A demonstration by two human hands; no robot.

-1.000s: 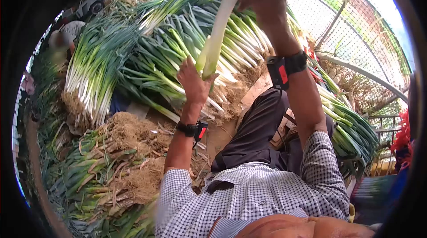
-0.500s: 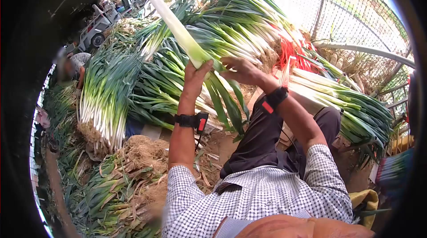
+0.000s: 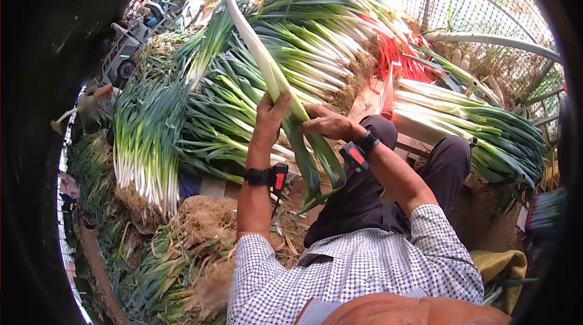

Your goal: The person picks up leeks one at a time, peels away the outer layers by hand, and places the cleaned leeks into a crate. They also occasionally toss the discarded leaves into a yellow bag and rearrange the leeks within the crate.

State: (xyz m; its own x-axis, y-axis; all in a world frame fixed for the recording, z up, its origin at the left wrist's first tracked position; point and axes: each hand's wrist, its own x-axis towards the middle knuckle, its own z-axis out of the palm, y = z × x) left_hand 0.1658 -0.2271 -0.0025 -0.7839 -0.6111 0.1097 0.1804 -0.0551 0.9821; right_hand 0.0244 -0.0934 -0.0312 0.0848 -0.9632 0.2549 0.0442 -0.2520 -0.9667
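One long leek [image 3: 258,52] slants up and away from me, with its white shank and root end at the top. My left hand [image 3: 271,120] is closed around it where the white turns to green. Just to the right, my right hand [image 3: 330,123] pinches the green part near the base of the leaves. Long flat leaves [image 3: 313,170] hang below both hands over my thigh. Behind the held leek lie heaped leeks [image 3: 228,103], roots and leaves visible.
Bundled leeks [image 3: 473,125] lie right of my knees by red ties [image 3: 398,61]. Rooty, withered leeks [image 3: 164,258] are piled at lower left. Another person [image 3: 100,103] works at far left near a leek. A wire fence [image 3: 467,3] stands behind; a vehicle [image 3: 124,58] is upper left.
Both hands have moved lower, bringing the leek down so its root end now shows. My right hand has closed in on the leaf base. At far left, the other person's leek has come into view.
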